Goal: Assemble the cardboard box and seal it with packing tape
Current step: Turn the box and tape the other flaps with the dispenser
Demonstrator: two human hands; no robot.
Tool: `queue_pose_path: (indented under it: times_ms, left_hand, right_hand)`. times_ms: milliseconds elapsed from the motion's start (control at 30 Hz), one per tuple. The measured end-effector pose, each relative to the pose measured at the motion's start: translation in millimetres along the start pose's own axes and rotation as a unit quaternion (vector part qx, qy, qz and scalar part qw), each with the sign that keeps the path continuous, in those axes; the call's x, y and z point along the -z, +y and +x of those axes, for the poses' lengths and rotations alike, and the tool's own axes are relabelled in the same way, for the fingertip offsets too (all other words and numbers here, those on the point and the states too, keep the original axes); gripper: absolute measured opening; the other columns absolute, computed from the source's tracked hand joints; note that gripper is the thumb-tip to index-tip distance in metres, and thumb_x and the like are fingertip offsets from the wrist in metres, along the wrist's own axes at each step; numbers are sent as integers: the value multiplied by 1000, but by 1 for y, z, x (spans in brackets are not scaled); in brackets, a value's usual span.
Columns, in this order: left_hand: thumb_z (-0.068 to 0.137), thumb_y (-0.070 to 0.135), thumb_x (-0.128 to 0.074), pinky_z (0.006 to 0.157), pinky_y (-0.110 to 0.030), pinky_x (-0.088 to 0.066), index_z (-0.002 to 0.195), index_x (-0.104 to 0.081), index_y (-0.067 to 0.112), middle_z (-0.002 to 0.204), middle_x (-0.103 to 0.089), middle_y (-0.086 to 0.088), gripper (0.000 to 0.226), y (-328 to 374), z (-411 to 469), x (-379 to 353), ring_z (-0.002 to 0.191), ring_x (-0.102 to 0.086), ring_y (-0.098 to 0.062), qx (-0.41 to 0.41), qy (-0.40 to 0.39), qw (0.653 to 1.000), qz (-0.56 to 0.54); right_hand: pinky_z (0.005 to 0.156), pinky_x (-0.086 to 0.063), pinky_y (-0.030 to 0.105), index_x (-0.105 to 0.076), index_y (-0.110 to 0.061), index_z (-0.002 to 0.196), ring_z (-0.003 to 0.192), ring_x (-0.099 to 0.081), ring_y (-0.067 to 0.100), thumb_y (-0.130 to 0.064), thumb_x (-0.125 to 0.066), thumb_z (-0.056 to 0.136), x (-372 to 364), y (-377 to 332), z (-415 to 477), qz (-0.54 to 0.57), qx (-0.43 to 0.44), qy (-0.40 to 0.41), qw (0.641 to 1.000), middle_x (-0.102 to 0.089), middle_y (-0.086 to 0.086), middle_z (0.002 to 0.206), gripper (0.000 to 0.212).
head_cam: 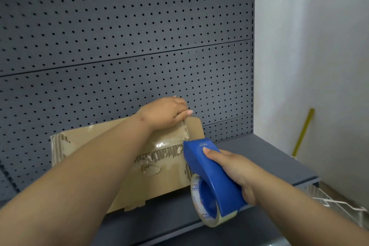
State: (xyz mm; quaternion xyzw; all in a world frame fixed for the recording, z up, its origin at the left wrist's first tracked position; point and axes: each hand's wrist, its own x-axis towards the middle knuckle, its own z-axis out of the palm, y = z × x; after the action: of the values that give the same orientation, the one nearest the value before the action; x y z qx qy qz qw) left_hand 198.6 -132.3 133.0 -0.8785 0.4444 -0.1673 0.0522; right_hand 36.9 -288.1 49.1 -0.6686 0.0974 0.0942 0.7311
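Fig. View from head cam, looking down at a dark grey shelf (259,154) w/ a pegboard (119,26) as its back panel.

Cardboard box (159,175): lies toward the rear of the shelf, close to the pegboard and back from the front edge. Its facing side is worn, w/ torn paper and old tape strips. A round-cornered flap (194,128) stands up at its top R corner.

L hand (163,113): fingers curled over the box's top edge beside the flap, gripping it; forearm crosses in front of the box.

R hand (229,168): clenched round the blue tape dispenser (211,175), thumb on its upper face. The dispenser's nose touches the box's R end, just below the flap. The tape roll (195,195) hangs at its lower end, above the shelf's front part.

Bkgd: pale wall (319,46) at R; a yellow stick (303,132) leans on it; a white wire rack (339,203) sits below the shelf's R corner.
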Motion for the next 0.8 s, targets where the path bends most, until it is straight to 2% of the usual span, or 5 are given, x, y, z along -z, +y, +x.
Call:
queue_pose_path:
  times_ms: [100,267,400,467,800]
  left_hand:
    - [98,35,-28,105,-39,-36,91,-61,8,94,-57,-2,43,1,3,-2,92,-52,-16,6,15,999,46]
    - [99,25,-33,113,-24,12,129,-53,23,142,-45,10,36,8,-4,-4,142,-23,-11,-92,32,991,92]
    - [96,47,-22,114,-28,-18,99,-67,22,99,-63,7,51,10,-8,-4,111,-50,-16,-130,13,983,131]
    - [97,45,-23,94,-31,-39,90,-64,21,88,-57,7,48,12,-7,-3,101,-47,-16,-113,2,981,159]
    - [97,41,-27,74,-31,-43,86,-62,22,82,-51,8,41,14,-3,4,95,-43,-13,-69,-22,984,161]
  right_hand:
    - [54,-52,24,-68,-27,97,55,-68,15,-49,-60,85,0,-1,1,-4,-1,2,1000,-75,-2,68,27]
    - [53,-52,23,-68,-27,97,52,-66,15,-49,-60,85,-1,-2,1,-8,-5,8,1000,-74,-2,64,26]
    - [55,-53,23,-67,-28,96,53,-66,15,-49,-61,84,-1,-2,2,-8,-6,7,1000,-74,-2,64,25]
    - [57,-53,25,-68,-28,97,54,-66,16,-49,-61,84,-1,0,3,-5,1,7,1000,-74,0,68,26]
    - [58,-52,26,-68,-27,103,63,-70,16,-48,-58,85,12,35,-16,-12,-29,-14,999,-77,1,80,29]
